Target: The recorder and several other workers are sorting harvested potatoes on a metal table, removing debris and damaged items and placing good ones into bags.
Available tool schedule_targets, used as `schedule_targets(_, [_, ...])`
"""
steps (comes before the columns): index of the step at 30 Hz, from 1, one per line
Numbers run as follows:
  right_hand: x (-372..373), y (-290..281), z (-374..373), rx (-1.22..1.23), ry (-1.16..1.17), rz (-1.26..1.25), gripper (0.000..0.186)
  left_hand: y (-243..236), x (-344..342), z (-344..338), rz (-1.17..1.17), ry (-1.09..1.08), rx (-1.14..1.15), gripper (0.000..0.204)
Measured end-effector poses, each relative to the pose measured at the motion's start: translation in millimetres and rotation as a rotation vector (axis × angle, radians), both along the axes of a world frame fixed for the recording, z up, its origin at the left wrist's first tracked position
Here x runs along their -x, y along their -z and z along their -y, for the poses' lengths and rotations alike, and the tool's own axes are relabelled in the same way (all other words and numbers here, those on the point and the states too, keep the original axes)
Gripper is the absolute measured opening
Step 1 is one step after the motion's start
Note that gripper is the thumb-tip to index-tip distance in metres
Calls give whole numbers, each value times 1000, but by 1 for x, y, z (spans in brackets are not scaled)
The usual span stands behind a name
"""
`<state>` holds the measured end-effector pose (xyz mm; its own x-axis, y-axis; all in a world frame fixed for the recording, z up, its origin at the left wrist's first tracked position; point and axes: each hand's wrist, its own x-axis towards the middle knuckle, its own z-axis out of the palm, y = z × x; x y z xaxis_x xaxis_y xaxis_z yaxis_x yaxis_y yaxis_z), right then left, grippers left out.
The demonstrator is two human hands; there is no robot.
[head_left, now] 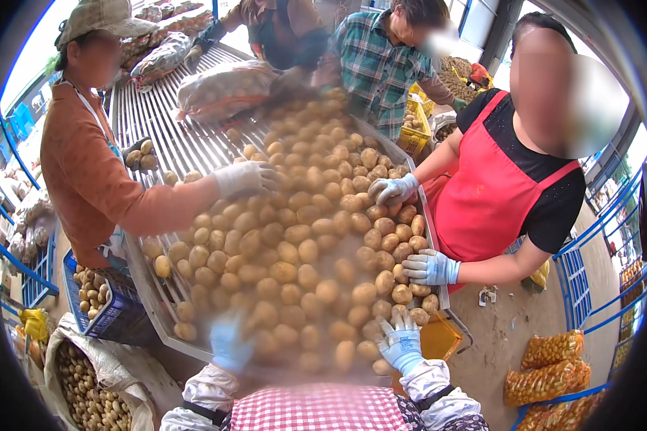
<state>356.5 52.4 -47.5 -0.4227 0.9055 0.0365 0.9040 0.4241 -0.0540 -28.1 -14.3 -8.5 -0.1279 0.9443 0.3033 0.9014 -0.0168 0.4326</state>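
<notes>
Note gloved right hand [401,346]: fingers spread, resting on potatoes [308,251] toward near right corner of slatted metal worktop [151,93]. Note gloved left hand [230,346] at near edge; too blurred to tell whether spread or closed. Find potatoes heaped across worktop, with blue crate [126,316] and cream woven sack [111,359] at left.

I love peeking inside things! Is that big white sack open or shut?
Open: the white sack has a wide mouth, showing potatoes inside.
</notes>
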Motion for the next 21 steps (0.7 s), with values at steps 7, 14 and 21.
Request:
schedule_targets(7, [-13,-13,35,1,197,-612,24,7,-47,-29,-99,138,151,54])
schedule_targets(14, [33,-30,19,-5,0,-416,60,2,-106,-50,-138,317,122,23])
schedule_targets(21, [-32,-4,34,-80,-17,-291,39,27,-91,-42,994,184,417,38])
